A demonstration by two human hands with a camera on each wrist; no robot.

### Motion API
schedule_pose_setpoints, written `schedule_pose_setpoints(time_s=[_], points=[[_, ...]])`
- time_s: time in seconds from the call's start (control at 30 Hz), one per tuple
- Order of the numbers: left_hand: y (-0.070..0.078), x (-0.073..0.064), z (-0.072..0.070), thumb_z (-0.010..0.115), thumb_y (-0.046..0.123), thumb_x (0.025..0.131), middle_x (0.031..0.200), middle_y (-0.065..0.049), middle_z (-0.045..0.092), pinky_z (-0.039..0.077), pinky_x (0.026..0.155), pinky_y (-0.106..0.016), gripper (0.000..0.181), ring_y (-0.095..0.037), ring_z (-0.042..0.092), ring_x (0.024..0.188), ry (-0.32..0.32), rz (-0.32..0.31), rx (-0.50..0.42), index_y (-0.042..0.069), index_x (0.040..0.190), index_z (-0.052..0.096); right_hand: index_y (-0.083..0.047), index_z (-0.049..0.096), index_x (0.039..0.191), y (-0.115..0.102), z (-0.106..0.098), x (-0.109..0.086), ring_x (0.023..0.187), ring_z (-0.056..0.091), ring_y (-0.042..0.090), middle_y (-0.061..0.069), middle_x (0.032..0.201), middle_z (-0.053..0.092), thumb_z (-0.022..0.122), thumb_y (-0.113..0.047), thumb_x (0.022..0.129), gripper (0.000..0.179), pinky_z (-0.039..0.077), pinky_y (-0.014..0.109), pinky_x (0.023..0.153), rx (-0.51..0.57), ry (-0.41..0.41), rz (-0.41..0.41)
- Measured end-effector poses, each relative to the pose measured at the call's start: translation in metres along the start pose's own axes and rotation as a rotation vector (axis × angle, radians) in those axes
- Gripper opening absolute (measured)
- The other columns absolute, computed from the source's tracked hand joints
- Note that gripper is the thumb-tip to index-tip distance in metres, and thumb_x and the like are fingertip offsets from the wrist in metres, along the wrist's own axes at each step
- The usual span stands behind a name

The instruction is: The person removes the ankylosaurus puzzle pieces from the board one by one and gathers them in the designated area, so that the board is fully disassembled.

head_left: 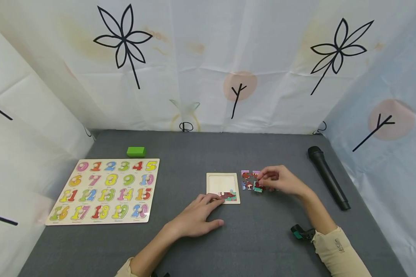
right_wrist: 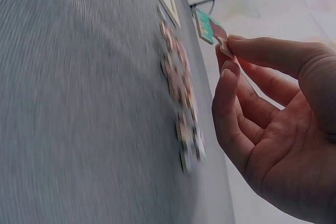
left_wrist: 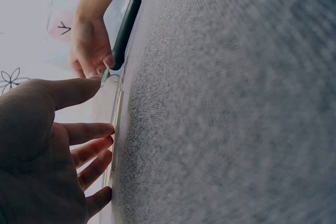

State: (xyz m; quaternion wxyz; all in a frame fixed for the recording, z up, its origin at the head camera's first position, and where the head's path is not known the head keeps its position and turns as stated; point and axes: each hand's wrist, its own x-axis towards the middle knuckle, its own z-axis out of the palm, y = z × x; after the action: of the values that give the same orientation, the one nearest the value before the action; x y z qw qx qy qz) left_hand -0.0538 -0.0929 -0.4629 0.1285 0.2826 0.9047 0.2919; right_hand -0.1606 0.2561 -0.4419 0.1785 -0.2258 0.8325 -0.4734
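A square wooden puzzle tray [head_left: 222, 175] lies in the middle of the table, with colored pieces [head_left: 228, 195] in its lower right part. My left hand [head_left: 198, 215] has its fingertips on the tray's lower left edge, fingers extended and thumb spread. Raised off the table, a puzzle piece [right_wrist: 205, 26] in teal and dark red is pinched between thumb and fingers of my right hand [head_left: 279, 180]. In the right wrist view the loose puzzle pieces [right_wrist: 178, 80] lie on the table below that hand. In the head view it partly covers them, right of the tray.
On the left lies a wooden number board [head_left: 102, 191] with knobbed numerals from 0 to 20. A green block [head_left: 136, 152] sits behind it. Toward the right edge lies a black microphone [head_left: 328, 177]. White printed curtains [head_left: 208, 57] enclose the grey table [head_left: 190, 154] at the back and sides.
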Motion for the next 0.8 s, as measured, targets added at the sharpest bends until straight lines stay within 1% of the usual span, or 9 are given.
schedule_pose_setpoints(time_s=[0.2, 0.37, 0.53, 0.67, 0.8], points=[[0.0, 0.0, 0.001, 0.069, 0.042, 0.104, 0.156, -0.001, 0.056, 0.044, 0.12, -0.052, 0.062, -0.025, 0.051, 0.14, 0.007, 0.006, 0.009, 0.014, 0.159, 0.056, 0.003, 0.075, 0.113, 0.005, -0.016, -0.018, 0.075, 0.07, 0.015, 0.017, 0.097, 0.077, 0.074, -0.008, 0.102, 0.016, 0.061, 0.033, 0.067, 0.001, 0.04, 0.047], [0.0, -0.001, 0.001, 0.068, 0.042, 0.105, 0.157, 0.001, 0.055, 0.044, 0.12, -0.05, 0.062, -0.024, 0.051, 0.141, 0.004, -0.003, 0.018, 0.015, 0.16, 0.056, 0.005, 0.075, 0.116, 0.008, -0.02, -0.028, 0.079, 0.072, 0.012, 0.018, 0.1, 0.077, 0.072, -0.007, 0.103, 0.017, 0.064, 0.033, 0.069, -0.003, 0.05, 0.073], [-0.001, 0.0, 0.002, 0.068, 0.043, 0.105, 0.157, 0.002, 0.054, 0.044, 0.121, -0.05, 0.063, -0.023, 0.05, 0.142, -0.004, -0.013, 0.02, 0.017, 0.161, 0.054, 0.008, 0.073, 0.116, 0.015, -0.014, -0.029, 0.08, 0.074, 0.012, 0.019, 0.101, 0.077, 0.072, -0.004, 0.103, 0.018, 0.065, 0.034, 0.07, 0.049, 0.041, 0.045], [-0.002, 0.001, 0.003, 0.068, 0.043, 0.105, 0.157, 0.002, 0.054, 0.044, 0.121, -0.05, 0.063, -0.024, 0.05, 0.143, -0.005, -0.016, 0.023, 0.017, 0.161, 0.054, 0.011, 0.072, 0.116, 0.018, -0.005, -0.024, 0.081, 0.076, 0.011, 0.019, 0.099, 0.078, 0.072, -0.002, 0.102, 0.019, 0.066, 0.036, 0.072, 0.104, 0.021, 0.007], [-0.003, 0.001, 0.004, 0.068, 0.044, 0.105, 0.158, 0.003, 0.054, 0.044, 0.121, -0.05, 0.064, -0.023, 0.05, 0.143, -0.006, -0.021, 0.025, 0.017, 0.161, 0.054, 0.014, 0.071, 0.115, 0.019, 0.006, -0.017, 0.083, 0.077, 0.009, 0.023, 0.1, 0.078, 0.07, 0.0, 0.102, 0.019, 0.067, 0.035, 0.074, 0.149, -0.016, -0.014]])
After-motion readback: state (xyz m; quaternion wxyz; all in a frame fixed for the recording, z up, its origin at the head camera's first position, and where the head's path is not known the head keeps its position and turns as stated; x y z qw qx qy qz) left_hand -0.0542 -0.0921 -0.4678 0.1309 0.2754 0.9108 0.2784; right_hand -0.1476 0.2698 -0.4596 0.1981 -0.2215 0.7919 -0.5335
